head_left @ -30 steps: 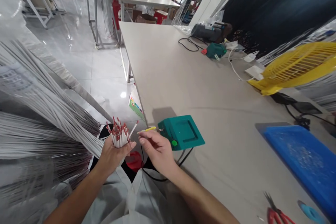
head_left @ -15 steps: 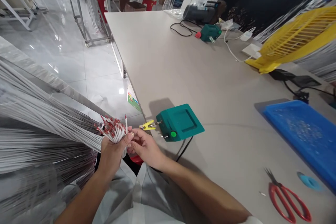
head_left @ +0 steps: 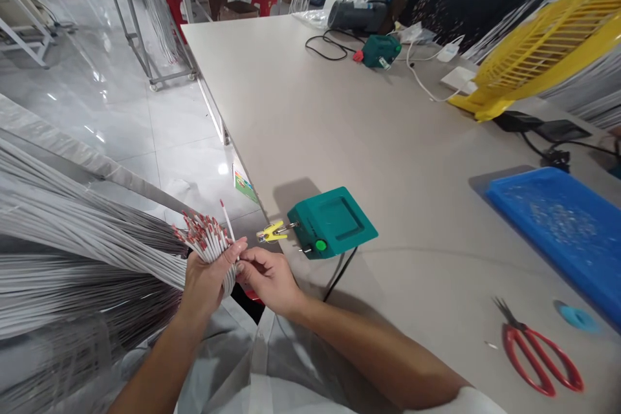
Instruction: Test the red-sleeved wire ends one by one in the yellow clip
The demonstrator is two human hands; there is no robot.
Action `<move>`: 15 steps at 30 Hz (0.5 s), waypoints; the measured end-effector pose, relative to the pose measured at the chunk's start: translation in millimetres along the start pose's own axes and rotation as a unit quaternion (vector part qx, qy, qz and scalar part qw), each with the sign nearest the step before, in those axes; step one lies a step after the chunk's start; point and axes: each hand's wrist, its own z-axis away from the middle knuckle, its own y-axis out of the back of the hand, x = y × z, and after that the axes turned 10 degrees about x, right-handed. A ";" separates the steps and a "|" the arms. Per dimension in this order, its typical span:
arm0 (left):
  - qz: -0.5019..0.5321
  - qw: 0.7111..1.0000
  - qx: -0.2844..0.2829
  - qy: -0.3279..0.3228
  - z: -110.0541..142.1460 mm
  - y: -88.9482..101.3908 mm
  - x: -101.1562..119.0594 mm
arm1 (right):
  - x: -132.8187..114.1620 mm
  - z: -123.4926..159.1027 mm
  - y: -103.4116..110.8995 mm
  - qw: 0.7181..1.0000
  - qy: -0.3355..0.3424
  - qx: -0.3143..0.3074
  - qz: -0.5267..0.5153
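My left hand [head_left: 206, 278] is wrapped round a thick bundle of white wires [head_left: 206, 237] with dark red tips. A single red-tipped wire [head_left: 227, 218] stands out above the bundle, leaning left. Against the bundle's right side, the thumb and fingers of my right hand [head_left: 269, 278] pinch the lower part of that wire. Right of my hands, at the table's edge, sits a green device [head_left: 332, 223] with a green button and a yellow clip [head_left: 272, 231] on its left side.
Long white wires [head_left: 87, 226] hang over a rack on the left. The table [head_left: 412, 162] carries red-handled scissors [head_left: 536, 343], a blue ring [head_left: 577, 317], a blue tray [head_left: 557, 233] with small clear pieces, a yellow fan [head_left: 548, 52] and a second green device [head_left: 381, 52].
The single wire has risen higher out of the bundle and now tilts left. My right fingers have closed on its lower part. The view has shifted slightly.
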 end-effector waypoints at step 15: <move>-0.174 0.974 0.012 -0.146 8.9 6.2 26.0 | 10.4 -0.8 8.9 0.945 0.109 -0.118 0.284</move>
